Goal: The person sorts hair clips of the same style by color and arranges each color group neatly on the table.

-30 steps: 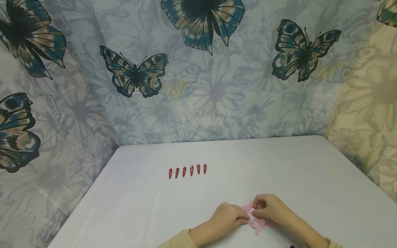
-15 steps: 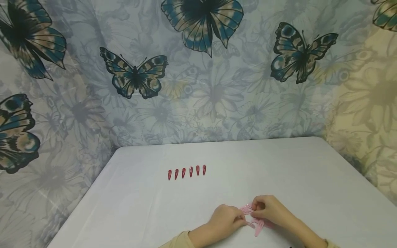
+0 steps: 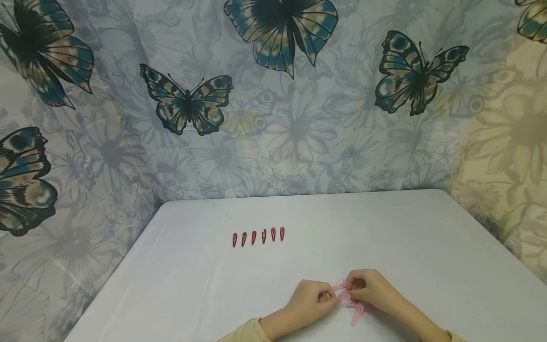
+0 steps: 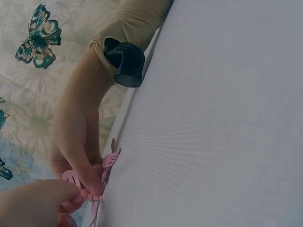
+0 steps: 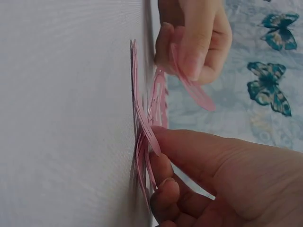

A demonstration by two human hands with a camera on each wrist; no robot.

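Pink snap hair clips (image 3: 357,314) lie in a loose, overlapping pile on the white table, between and below my hands. My left hand (image 3: 311,300) pinches one pink hair clip (image 5: 201,97) between thumb and fingers, lifted a little off the pile in the right wrist view. My right hand (image 3: 372,287) is at the pile's right side, its thumb and curled fingers gripping pink clips (image 5: 152,137) low at the tabletop. How many clips it grips is hidden. The left wrist view shows the lifted clip (image 4: 71,178) close to the right thumb.
Several red snap hair clips (image 3: 263,235) lie in a neat, evenly spaced row farther back on the white table (image 3: 171,285). Behind and beside the table hangs butterfly-print cloth (image 3: 299,142). A dark wrist camera (image 4: 129,66) sits at the right sleeve.
My left hand has gone from touching the pile's left side to pinching one pink clip and raising it slightly. The right hand stays almost in place; the red row is unchanged.
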